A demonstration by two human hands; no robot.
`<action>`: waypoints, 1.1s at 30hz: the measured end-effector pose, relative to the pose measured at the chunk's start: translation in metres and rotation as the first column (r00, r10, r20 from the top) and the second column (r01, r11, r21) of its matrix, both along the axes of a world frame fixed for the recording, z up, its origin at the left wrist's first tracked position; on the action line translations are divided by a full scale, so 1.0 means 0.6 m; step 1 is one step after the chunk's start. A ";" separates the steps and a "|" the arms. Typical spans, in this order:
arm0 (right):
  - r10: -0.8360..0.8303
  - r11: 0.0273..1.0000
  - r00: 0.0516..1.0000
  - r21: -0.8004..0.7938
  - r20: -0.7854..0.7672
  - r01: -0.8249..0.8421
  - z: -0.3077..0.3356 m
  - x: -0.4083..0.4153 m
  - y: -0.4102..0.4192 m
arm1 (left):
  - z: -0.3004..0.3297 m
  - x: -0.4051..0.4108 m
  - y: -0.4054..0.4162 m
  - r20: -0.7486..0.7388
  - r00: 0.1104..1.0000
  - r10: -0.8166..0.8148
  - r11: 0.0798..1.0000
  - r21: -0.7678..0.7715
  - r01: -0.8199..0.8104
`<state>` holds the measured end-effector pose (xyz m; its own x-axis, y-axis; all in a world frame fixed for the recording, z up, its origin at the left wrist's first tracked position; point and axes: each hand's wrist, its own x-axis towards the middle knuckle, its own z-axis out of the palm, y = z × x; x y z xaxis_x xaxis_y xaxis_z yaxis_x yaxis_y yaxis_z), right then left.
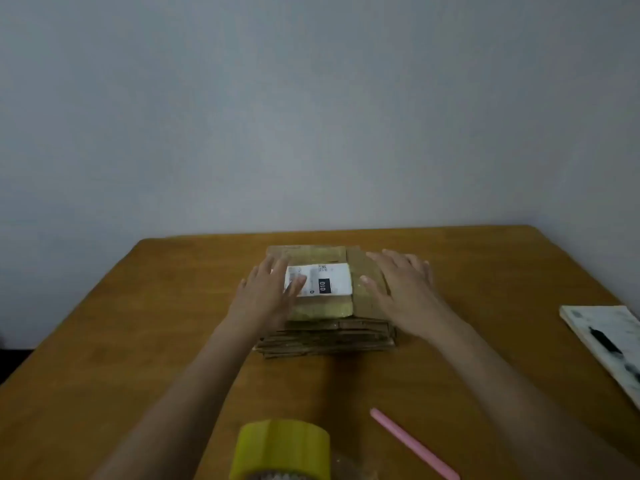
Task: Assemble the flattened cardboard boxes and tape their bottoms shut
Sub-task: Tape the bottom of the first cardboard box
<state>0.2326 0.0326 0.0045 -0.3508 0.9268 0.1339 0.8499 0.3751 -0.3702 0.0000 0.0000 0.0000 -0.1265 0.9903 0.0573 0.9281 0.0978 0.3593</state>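
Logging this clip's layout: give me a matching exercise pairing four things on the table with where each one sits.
Things:
1. stack of flattened boxes
2. tape roll
3. pink stick
4. white pad

Places:
A. right edge of the table
B. near edge, left of the pink item
C. table centre, under both hands
D. near edge, right of the yellow item

Pairs: 1-C, 2-B, 3-D, 4-A. The left hand and right hand lie flat on the stack.

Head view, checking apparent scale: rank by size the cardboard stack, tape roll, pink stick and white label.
1. Stack of flattened brown cardboard boxes
2. Yellow tape roll, nearer the camera, so unsure
3. Slim pink stick
4. White printed label
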 end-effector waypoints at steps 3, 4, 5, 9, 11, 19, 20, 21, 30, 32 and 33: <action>-0.007 0.999 1.000 0.047 0.000 0.007 -0.040 0.002 -0.007 | -0.037 -0.004 -0.011 0.004 1.000 0.018 0.999 0.037 -0.018; -0.009 0.999 1.000 0.048 -0.014 0.010 -0.050 0.003 -0.014 | -0.045 -0.006 -0.018 0.012 1.000 0.019 0.999 0.042 -0.020; -0.007 0.998 0.999 0.062 -0.036 0.009 -0.063 0.005 -0.019 | -0.055 -0.006 -0.024 0.017 1.000 0.015 0.998 0.066 -0.016; -0.022 0.991 0.998 0.133 -0.056 0.029 -0.108 0.021 -0.061 | -0.079 0.004 -0.068 0.042 0.999 -0.007 0.989 0.145 0.000; -0.021 0.996 0.998 0.088 -0.066 0.027 -0.124 0.030 -0.083 | -0.084 0.013 -0.091 0.075 0.997 -0.016 0.993 0.120 0.006; -0.082 0.995 0.971 -0.066 -0.223 0.069 -0.150 0.022 -0.084 | -0.086 0.009 -0.088 0.151 0.988 0.005 0.997 0.075 -0.017; -0.092 0.994 0.965 -0.082 -0.246 0.074 -0.152 0.017 -0.079 | -0.087 0.008 -0.082 0.153 0.988 0.015 0.998 0.057 -0.024; -0.101 0.993 0.957 -0.093 -0.272 0.078 -0.154 0.012 -0.072 | -0.089 0.006 -0.075 0.151 0.988 0.024 0.998 0.046 -0.031; -0.048 0.998 0.910 -0.054 -0.412 0.028 -0.156 -0.003 -0.032 | -0.075 0.017 -0.053 0.353 0.936 0.006 0.989 0.133 -0.056; -0.010 1.000 0.883 0.010 -0.470 0.017 -0.144 -0.002 -0.033 | -0.065 0.021 -0.055 0.356 0.934 -0.022 0.977 0.205 -0.055; 0.010 0.999 0.862 0.038 -0.507 0.011 -0.137 0.000 -0.034 | -0.060 0.023 -0.056 0.349 0.936 -0.033 0.969 0.239 -0.055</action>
